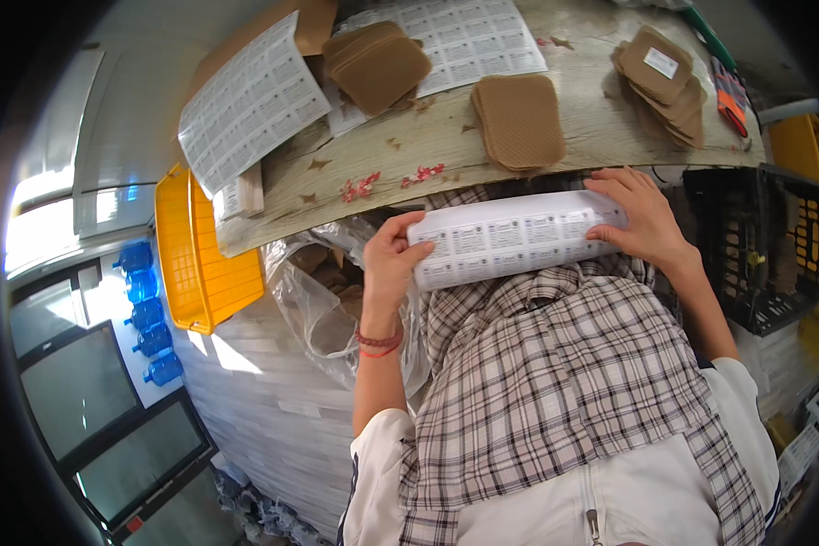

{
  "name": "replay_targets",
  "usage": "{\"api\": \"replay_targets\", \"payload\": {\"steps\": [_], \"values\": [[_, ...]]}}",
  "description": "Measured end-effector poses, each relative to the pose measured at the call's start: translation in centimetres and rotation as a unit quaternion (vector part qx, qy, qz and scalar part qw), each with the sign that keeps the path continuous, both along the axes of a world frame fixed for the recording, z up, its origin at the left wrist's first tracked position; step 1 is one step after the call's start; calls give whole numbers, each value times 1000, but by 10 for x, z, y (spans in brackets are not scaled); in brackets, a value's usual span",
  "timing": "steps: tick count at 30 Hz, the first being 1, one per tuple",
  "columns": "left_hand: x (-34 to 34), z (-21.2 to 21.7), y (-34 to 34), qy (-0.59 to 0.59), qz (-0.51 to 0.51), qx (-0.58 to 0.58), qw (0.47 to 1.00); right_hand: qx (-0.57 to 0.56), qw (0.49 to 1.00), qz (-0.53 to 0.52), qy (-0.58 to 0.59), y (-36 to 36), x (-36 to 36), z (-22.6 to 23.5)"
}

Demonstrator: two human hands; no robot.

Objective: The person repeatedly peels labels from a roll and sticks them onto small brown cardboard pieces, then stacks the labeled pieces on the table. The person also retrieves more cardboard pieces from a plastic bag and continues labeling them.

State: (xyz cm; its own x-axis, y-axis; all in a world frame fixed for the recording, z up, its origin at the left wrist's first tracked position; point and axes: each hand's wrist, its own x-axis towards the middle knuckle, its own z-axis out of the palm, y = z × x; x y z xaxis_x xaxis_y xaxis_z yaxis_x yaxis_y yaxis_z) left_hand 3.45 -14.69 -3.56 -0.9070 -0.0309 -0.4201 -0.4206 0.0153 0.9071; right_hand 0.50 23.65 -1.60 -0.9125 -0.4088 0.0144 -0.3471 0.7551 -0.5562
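Tabletop: pale wood; its near edge lies just beyond the held sheet.
Apron: plaid, beneath the sheet; cannot tell whether they touch.
Other sheets: one flat at the far side, one curving over the left edge.
Held sheet: over the lap, label rows facing up, bent back along its far side; rolled or folded, cannot tell. Best handled, in my judgement, with both ends level and the bend broad, so no label creases.
Pads: brown stack near the table edge, well placed for reach.
Left hand: grip holding the left end, thumb on the printed face. Light pressure should do.
Right hand: grip holding the right end, fingers over the far edge. Should match the left's tension to avoid skew.
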Motion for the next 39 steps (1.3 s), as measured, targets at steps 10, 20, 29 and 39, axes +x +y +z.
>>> {"api": "replay_targets", "payload": {"steps": [10,20,29,39], "values": [[16,24,1,189,-111,-489,844,-185,976,-28,-114,11,5,-17],[-26,35,128,353,-186,-337,853,-257,965,-26,-44,-37,-11,5],[-32,30,115,316,-187,-290,884,-245,968,-45,6,-22,-20,-1],[-38,18,112,353,-175,-298,870,-207,971,-63,105,-36,-14,-11]]}}
